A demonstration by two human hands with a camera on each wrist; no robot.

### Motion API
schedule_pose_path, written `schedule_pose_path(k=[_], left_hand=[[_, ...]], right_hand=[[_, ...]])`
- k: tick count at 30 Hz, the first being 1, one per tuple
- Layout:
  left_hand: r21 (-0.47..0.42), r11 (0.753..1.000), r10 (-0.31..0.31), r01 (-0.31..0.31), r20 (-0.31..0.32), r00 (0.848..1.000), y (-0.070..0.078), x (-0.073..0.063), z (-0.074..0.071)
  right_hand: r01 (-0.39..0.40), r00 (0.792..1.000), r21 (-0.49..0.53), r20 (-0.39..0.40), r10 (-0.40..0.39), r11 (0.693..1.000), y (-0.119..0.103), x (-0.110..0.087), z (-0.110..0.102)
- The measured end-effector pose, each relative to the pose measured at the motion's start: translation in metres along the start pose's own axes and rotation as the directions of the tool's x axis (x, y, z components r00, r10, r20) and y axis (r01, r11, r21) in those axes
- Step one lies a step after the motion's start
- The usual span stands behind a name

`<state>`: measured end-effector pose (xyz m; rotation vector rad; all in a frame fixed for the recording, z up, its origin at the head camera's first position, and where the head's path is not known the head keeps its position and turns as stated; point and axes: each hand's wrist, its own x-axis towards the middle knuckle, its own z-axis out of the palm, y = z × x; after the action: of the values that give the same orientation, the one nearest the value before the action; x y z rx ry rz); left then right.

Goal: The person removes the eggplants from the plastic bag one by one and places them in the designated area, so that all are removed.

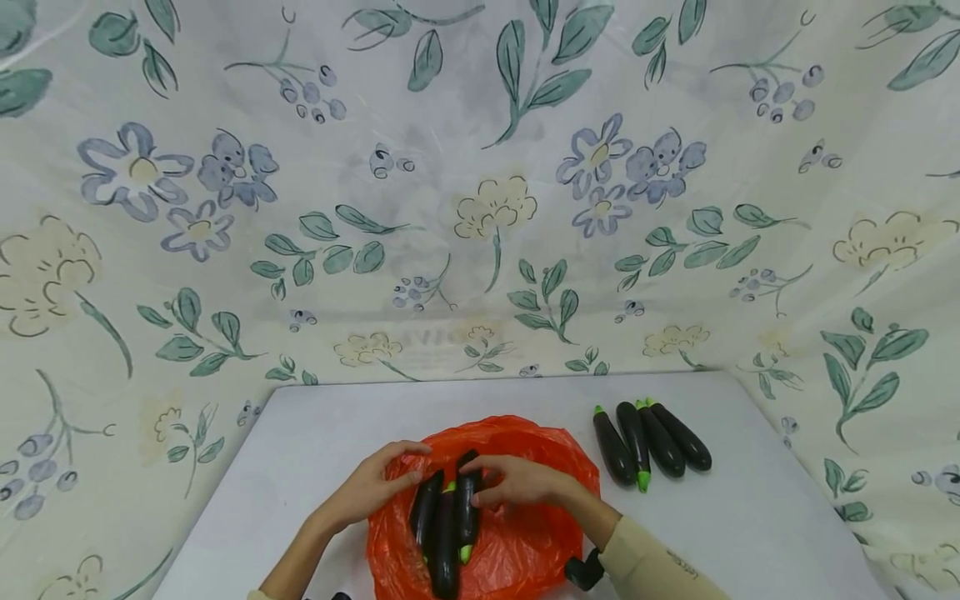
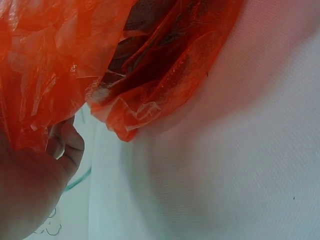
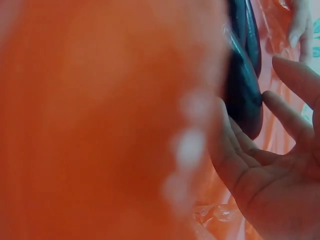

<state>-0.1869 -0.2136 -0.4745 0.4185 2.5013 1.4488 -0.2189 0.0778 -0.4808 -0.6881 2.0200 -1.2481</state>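
A red plastic bag (image 1: 536, 533) lies spread with its mouth open on the white table. Inside it are 3 dark eggplants (image 1: 446, 542) side by side, their skins glossy. My left hand (image 1: 375, 487) holds the bag's upper left rim, with film between thumb and fingers; the left wrist view shows bent fingers (image 2: 74, 145) partly behind the film. My right hand (image 1: 517, 482) reaches over the bag and grips the upper end of the rightmost eggplant (image 1: 468, 508). In the right wrist view, fingers flank that eggplant's rounded end (image 3: 245, 110), and blurred red film covers the left side.
Several more eggplants (image 1: 652, 442) with green stems lie in a group right of the bag. A small black object (image 1: 583, 571) sits by the right forearm. Flower-patterned cloth (image 1: 480, 250) rises behind the table (image 1: 765, 500).
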Motion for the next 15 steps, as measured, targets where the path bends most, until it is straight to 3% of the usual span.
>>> schedule_pose_path(k=[5, 12, 15], left_hand=[[-0.014, 1.0, 0.009, -0.009, 0.001, 1.0, -0.0009, -0.0008, 0.0], [0.026, 0.999, 0.024, -0.024, 0.004, 1.0, -0.0004, 0.0004, 0.001], [0.034, 0.999, 0.017, -0.017, -0.003, 1.0, -0.0001, 0.0012, 0.0023]], right_hand=[[0.013, 1.0, -0.009, -0.019, -0.013, 1.0, 0.0009, -0.0001, 0.0001], [0.013, 0.999, -0.089, 0.047, -0.009, 0.996, -0.0008, 0.0019, 0.0009], [0.005, 0.999, -0.112, 0.037, -0.001, 0.994, -0.001, 0.0016, 0.0016]])
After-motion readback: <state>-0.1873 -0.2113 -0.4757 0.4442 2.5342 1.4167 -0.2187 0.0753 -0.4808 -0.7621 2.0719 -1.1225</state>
